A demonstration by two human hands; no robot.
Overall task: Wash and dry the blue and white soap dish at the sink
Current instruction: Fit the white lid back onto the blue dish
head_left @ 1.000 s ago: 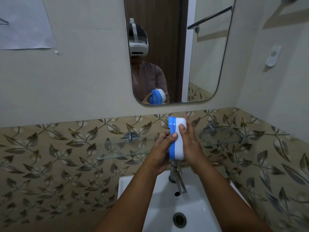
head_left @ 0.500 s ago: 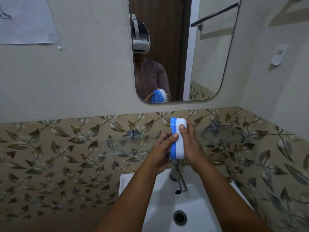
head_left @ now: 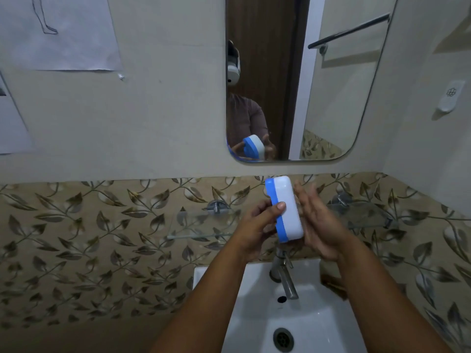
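Note:
The blue and white soap dish (head_left: 286, 210) stands on end in the air above the tap (head_left: 284, 275), its blue part to the left and white part to the right. My left hand (head_left: 257, 225) grips it from the left, thumb across the blue band. My right hand (head_left: 318, 222) lies just right of the dish with fingers straight and spread, blurred; whether the palm touches the white side I cannot tell. The white sink (head_left: 254, 314) with its drain (head_left: 283, 339) is below.
A glass shelf (head_left: 201, 225) on metal brackets runs along the leaf-patterned tiles behind my hands, with a second glass shelf (head_left: 367, 215) at the right. A mirror (head_left: 305, 80) hangs above. Paper sheets (head_left: 61, 31) are stuck to the wall at upper left.
My right hand has let go of the dish: its thumb came off the white side and its fingers straightened. The dish tilted slightly, top toward the left. My head moved closer and looks further down.

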